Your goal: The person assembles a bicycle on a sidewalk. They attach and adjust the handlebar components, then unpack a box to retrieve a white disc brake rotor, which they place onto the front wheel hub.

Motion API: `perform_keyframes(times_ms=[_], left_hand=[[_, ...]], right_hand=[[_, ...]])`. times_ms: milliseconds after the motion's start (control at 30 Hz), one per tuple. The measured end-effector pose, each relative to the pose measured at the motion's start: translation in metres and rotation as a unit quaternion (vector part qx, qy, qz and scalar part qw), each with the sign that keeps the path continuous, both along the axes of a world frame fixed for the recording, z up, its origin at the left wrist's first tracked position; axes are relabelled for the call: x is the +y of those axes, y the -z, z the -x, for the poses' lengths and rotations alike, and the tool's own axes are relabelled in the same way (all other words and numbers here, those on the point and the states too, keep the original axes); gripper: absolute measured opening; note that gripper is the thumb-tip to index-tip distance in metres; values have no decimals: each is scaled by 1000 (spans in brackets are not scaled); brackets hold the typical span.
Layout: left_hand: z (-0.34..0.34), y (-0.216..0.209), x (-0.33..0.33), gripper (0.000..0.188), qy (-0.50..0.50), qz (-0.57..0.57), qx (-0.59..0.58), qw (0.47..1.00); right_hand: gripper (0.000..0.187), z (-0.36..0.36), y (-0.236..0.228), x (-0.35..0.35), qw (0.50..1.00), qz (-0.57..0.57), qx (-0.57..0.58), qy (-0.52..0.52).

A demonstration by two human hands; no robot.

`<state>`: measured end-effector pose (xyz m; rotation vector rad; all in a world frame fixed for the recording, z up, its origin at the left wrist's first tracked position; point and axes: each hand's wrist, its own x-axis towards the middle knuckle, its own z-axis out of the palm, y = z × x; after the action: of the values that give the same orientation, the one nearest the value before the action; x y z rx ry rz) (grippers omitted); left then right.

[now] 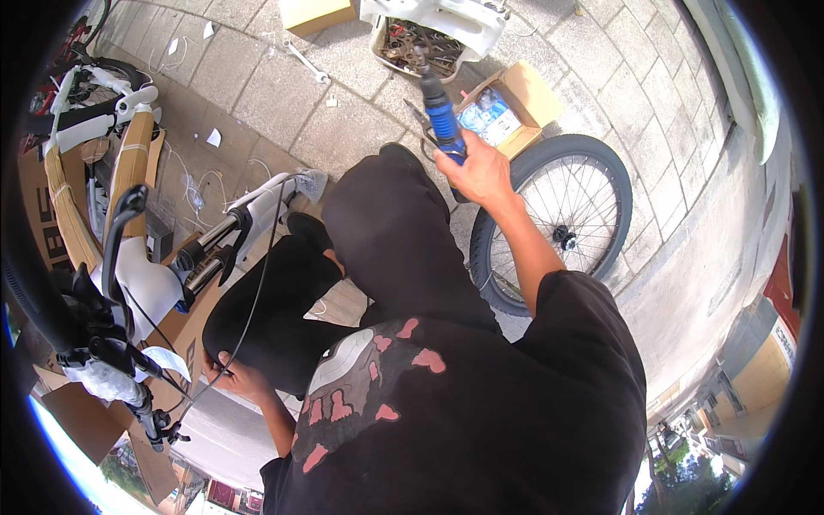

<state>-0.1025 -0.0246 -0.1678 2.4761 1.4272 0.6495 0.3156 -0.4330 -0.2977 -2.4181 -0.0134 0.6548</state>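
My right hand is closed round a blue and black cordless drill, its chuck pointing away from me. The drill is over the paving, beside an open cardboard box holding plastic-wrapped parts. My left hand rests low beside my bent left knee, fingers curled; what they hold, if anything, is hidden. A thin black cable crosses right by those fingers, running from the handlebar of a partly wrapped bicycle. The white bicycle fork lies forward of my left knee.
A spoked bicycle wheel lies by my right forearm. Ahead are a white toolbox full of metal tools and a wrench on the paving. Cardboard-wrapped frame tubes stand at left. Zip ties and paper scraps litter the ground.
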Motion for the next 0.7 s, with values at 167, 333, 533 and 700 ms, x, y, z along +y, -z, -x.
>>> perform_keyframes(times_ms=[167,333,533,700], left_hand=[[-7,-7,-3,66,1,-8,22,1000],[8,-4,1,66,-10,-19,49,999],[9,-3,3,63,1,-10,41,999],[9,-1,10,64,-9,-17,72,997]], right_hand=[[53,-12,130,81,979,82,23,-187],[49,-23,211,108,970,161,69,-170],[40,-32,166,84,985,108,28,-131],[47,-15,64,50,997,-68,8,-27]])
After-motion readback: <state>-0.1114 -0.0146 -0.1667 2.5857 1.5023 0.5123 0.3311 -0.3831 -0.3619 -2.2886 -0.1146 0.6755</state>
